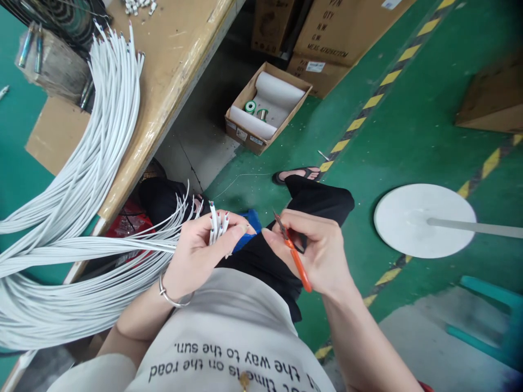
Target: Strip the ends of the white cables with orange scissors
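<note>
My left hand (200, 253) is closed round a small bunch of white cable ends (216, 224), their stripped tips pointing up over my lap. A silver bangle sits on that wrist. My right hand (321, 253) grips an orange-handled cutter (294, 256), its tip pointing toward the cable ends and a short way from them. A large bundle of white cables (87, 163) runs from the wooden bench (171, 71) down to my left hand. A blue object (249, 226) shows between my hands, partly hidden.
An open cardboard box (265, 106) with white rolls and small spools stands on the green floor beyond my knee. Larger cartons (347, 32) are stacked behind it. A white round base (423, 220) with a pole lies at the right. Yellow-black tape lines cross the floor.
</note>
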Motion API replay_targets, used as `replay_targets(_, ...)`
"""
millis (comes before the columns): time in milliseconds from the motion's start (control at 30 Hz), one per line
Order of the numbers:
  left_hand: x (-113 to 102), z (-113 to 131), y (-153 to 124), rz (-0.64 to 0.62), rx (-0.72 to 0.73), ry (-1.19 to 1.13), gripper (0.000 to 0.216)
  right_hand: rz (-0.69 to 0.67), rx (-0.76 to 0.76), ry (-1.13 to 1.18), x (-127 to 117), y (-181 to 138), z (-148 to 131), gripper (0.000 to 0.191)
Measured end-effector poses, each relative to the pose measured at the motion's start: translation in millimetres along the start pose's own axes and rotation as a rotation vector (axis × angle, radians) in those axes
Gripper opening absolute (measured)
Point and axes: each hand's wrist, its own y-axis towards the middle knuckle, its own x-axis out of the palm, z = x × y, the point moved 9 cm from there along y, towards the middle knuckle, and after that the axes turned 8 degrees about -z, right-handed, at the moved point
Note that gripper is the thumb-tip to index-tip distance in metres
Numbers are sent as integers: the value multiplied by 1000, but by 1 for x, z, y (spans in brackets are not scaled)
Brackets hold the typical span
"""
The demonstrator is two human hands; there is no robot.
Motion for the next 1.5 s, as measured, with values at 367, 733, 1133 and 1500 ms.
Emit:
replay_targets(367, -11, -6, 5, 46, 77, -154, 11, 201, 97, 95, -22, -11, 20, 27)
replay_targets(733, 1, -19, 5, -56, -52, -344, 21, 229, 51, 189, -11, -2, 8, 11)
replay_targets(1133, 9, -18, 1, -106, -42, -333, 14, 94, -12, 381, 7, 11, -1, 7)
replay_targets(1500, 7, -13, -3, -121, -68, -141, 29, 316, -30, 585, -13, 14, 16, 37)
